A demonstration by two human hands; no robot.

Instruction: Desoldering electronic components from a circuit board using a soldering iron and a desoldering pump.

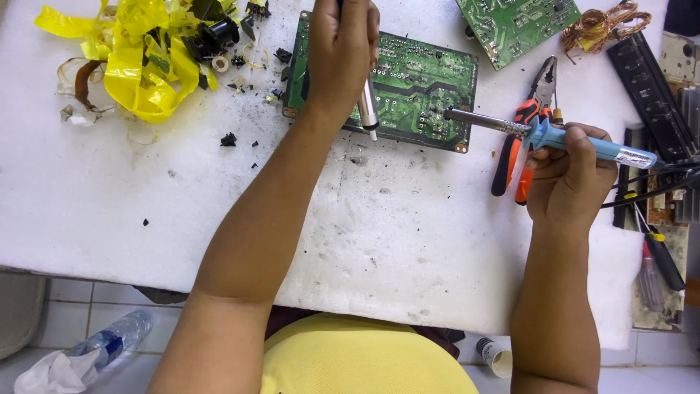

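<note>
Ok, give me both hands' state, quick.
Left hand: closed around a silver pump tool over the circuit board.
Right hand: closed on the blue soldering iron.

Both bare forearms reach forward toward twelve o'clock. The left hand (343, 51) is closed in a fist, knuckles up. The right hand (572, 175), at three o'clock from it, is curled shut too.

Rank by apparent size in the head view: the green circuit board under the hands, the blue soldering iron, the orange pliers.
1. Green circuit board, clearly largest.
2. Blue soldering iron and orange pliers: similar; the iron looks longer, but too close to rank.
</note>
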